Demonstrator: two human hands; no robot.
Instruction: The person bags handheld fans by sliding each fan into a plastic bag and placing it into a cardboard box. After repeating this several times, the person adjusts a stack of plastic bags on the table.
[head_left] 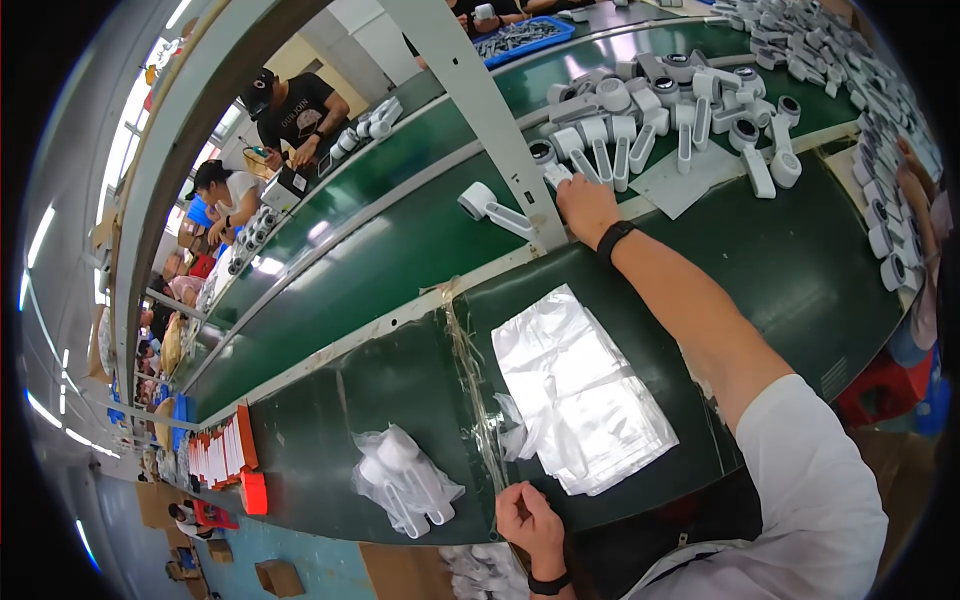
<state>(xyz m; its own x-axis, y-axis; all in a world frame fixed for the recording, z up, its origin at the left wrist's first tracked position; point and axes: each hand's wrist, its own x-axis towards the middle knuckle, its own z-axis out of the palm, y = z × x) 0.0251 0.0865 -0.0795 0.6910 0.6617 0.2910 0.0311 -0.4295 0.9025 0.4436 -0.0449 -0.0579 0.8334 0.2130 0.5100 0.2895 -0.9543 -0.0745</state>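
Note:
My right hand (587, 207) reaches far over the green bench to a pile of white handled devices (612, 95) with round heads. Its fingers close on a white handled device (557, 176) at the pile's near edge, partly covered by the hand. Down at the bench's front edge, my left hand (530, 515) is curled into a fist, and nothing shows in it. Just beyond it lies a stack of clear plastic bags (585, 395). Left of that stack, two white devices in clear bags (405, 478) rest on the bench.
A metal post (490, 110) rises beside my right hand. One loose device (495, 210) lies on the conveyor (350, 270) left of it. Orange-and-white boxes (220, 452) stand at the left. Co-workers (300, 115) sit across the line; more devices heap up at the right.

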